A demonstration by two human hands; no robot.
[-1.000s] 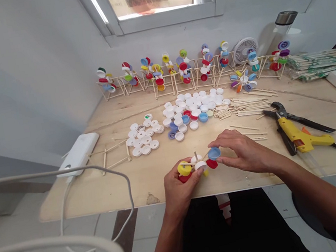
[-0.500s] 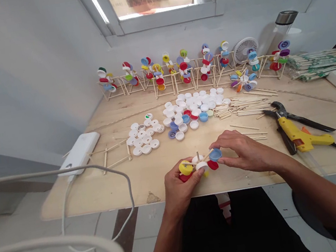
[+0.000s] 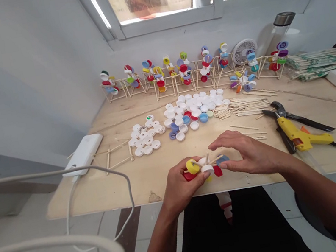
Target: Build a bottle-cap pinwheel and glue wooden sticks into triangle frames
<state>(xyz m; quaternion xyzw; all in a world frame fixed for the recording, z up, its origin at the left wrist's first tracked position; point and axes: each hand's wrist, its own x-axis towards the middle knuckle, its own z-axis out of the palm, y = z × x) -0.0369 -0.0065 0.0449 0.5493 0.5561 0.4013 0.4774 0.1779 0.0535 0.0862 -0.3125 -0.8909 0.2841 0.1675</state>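
Fingers now spread, the right hand (image 3: pixel 251 153) has loosened its earlier pinch on the blue cap (image 3: pixel 223 159) in the head view, though thumb contact is hard to tell. Over the table's (image 3: pixel 102 197) near edge, the left hand (image 3: pixel 180 182) pinches the wheel of sticks and caps (image 3: pixel 207 169) between thumb and fingers. Setting that cap appears the step in hand; the next move seemingly calls for a steady left grip.

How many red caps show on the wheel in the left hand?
2: a red cap below the yellow cap by the left hand; another below the blue cap. Others may be hidden.
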